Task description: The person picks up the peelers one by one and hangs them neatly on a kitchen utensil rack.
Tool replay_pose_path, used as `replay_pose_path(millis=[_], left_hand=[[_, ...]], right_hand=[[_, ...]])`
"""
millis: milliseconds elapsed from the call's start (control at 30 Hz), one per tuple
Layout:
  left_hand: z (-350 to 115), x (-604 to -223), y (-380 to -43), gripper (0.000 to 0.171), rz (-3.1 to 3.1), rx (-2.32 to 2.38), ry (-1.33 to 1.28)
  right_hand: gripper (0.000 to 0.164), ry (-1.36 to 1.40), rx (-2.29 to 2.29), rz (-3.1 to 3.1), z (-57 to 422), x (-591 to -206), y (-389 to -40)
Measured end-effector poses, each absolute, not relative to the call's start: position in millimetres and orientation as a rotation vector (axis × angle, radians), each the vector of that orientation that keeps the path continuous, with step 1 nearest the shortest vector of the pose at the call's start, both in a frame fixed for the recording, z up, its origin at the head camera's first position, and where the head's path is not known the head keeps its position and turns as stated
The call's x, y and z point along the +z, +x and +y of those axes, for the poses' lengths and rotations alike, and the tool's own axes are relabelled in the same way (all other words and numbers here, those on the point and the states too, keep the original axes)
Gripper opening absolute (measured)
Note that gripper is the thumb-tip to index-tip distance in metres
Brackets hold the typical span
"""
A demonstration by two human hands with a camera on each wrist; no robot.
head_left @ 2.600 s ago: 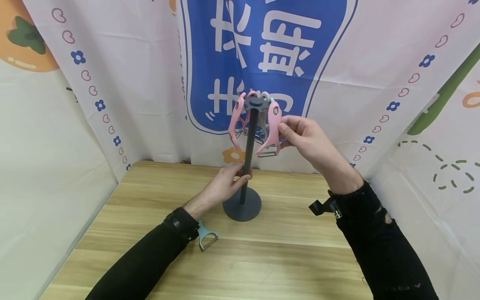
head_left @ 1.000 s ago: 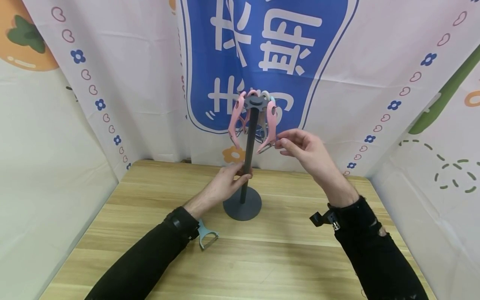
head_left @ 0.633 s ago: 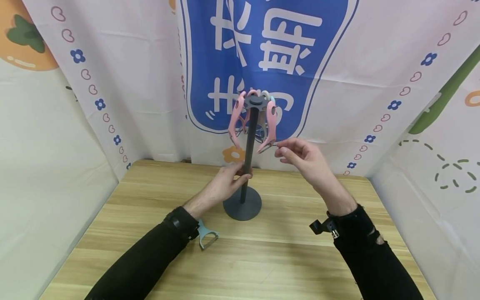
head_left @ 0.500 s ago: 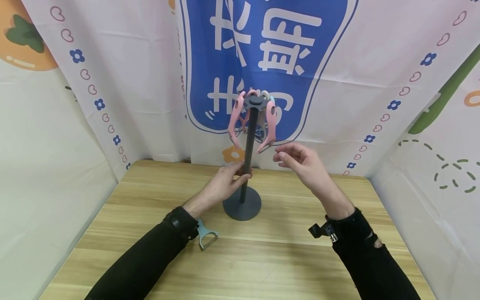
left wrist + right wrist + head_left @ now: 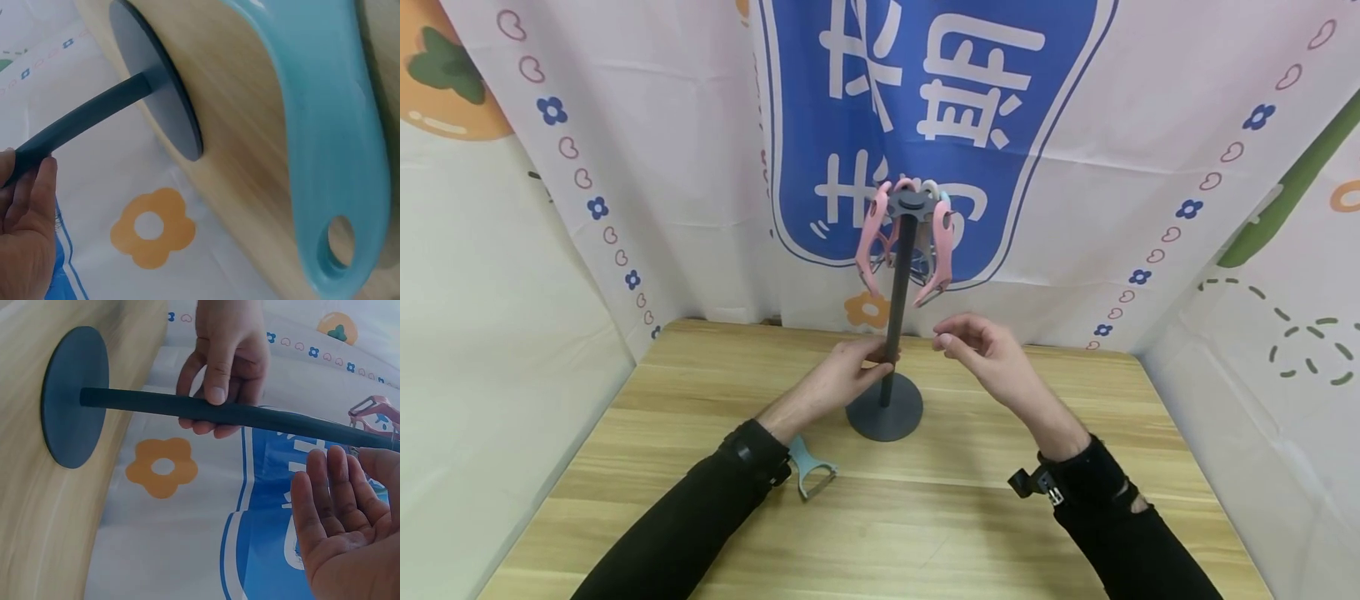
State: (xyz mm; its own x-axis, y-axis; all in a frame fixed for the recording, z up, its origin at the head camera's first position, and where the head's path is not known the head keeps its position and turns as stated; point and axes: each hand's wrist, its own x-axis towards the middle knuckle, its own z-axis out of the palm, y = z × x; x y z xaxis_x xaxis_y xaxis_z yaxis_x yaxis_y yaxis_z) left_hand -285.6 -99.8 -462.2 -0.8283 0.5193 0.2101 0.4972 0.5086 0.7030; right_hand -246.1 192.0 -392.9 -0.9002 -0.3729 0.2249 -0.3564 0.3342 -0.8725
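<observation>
A dark grey stand (image 5: 901, 292) rises from a round base (image 5: 883, 423) on the table. Pink peelers, one on the left (image 5: 869, 242) and one on the right (image 5: 942, 250), hang from its top among other peelers, partly hidden behind the pole. My left hand (image 5: 848, 372) holds the lower pole, thumb on the near side and fingers behind, as the right wrist view shows. Right of the pole, my right hand (image 5: 988, 360) hovers with loosely bent fingers and holds nothing. A light blue peeler (image 5: 331, 125) lies on the table beside my left wrist.
Behind the wooden table (image 5: 985, 517) hangs a printed cloth (image 5: 700, 167) with a blue panel, close to the stand's top. More cloth stands along the left and right sides. Both sleeves carry wrist straps.
My right hand has let go of the right pink peeler and moved down, toward the pole. That peeler has turned more edge-on. My left hand has slid slightly down the pole.
</observation>
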Motion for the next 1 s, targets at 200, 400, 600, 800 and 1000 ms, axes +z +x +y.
replay_pose_path(millis=[200, 400, 600, 800, 1000], left_hand=[[-113, -458, -280, 0.038, 2.682, 1.236, 0.915], [-131, -455, -275, 0.039, 2.655, 1.234, 0.863], [-148, -452, -270, 0.038, 2.706, 1.170, 0.833], [-163, -452, -265, 0.039, 2.735, 1.157, 0.830], [-172, -452, -261, 0.038, 2.762, 1.140, 0.803]], right_hand=[[0.027, -0.715, -1.666, 2.526, 184, -405, -243], [0.026, -0.749, -1.631, 2.522, 175, -417, -239], [0.026, -0.754, -1.584, 2.554, 163, -427, -236], [0.035, -0.714, -1.602, 2.619, 154, -439, -240], [0.056, -0.712, -1.715, 2.580, 143, -445, -250]])
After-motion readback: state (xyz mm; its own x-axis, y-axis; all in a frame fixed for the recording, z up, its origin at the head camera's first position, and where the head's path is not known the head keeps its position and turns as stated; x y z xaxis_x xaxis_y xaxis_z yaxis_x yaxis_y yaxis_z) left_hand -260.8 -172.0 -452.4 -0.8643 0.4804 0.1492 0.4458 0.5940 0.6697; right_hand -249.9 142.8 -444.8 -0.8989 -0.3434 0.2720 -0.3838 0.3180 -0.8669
